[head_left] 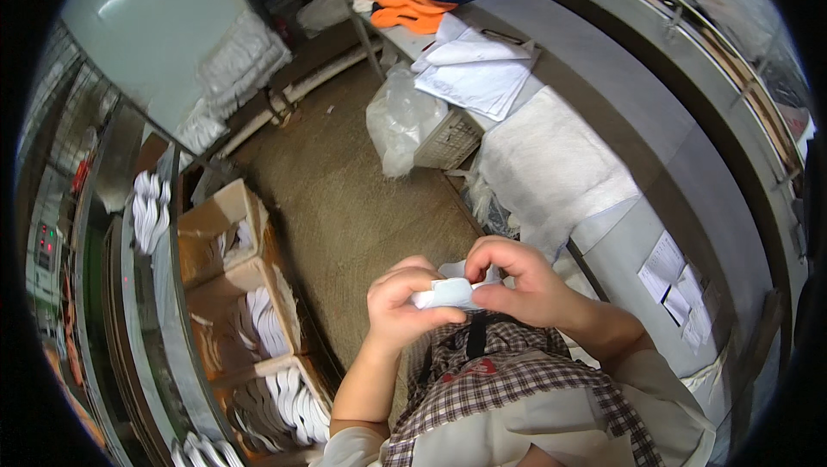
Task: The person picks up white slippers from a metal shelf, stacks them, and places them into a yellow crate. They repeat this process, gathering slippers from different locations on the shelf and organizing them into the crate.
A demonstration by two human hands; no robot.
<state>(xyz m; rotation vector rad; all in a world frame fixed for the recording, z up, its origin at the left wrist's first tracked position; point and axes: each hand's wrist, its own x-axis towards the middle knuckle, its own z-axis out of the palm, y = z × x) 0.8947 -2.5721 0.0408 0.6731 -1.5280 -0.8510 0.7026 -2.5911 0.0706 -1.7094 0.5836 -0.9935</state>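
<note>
In front of my checked apron (pixel 482 355), both hands hold a small white bundle (pixel 452 293) with a smooth, rounded end. It may be a stack of insoles seen end-on, but most of it is hidden by my fingers. My left hand (pixel 405 299) is closed around its left side, thumb below. From the right, my right hand (pixel 517 282) grips it with a curled index finger and thumb. A bit of white material shows behind the bundle between the hands.
Boxes (pixel 289 320) at left hold white insoles (pixel 297 402); more insoles (pixel 151 208) lie on the rack. Along the right runs a grey bench (pixel 594 62) with a white cloth (pixel 551 161), papers (pixel 478 71) and orange insoles (pixel 405 10). A crate (pixel 448 140) and plastic bag (pixel 401 118) stand beside it.
</note>
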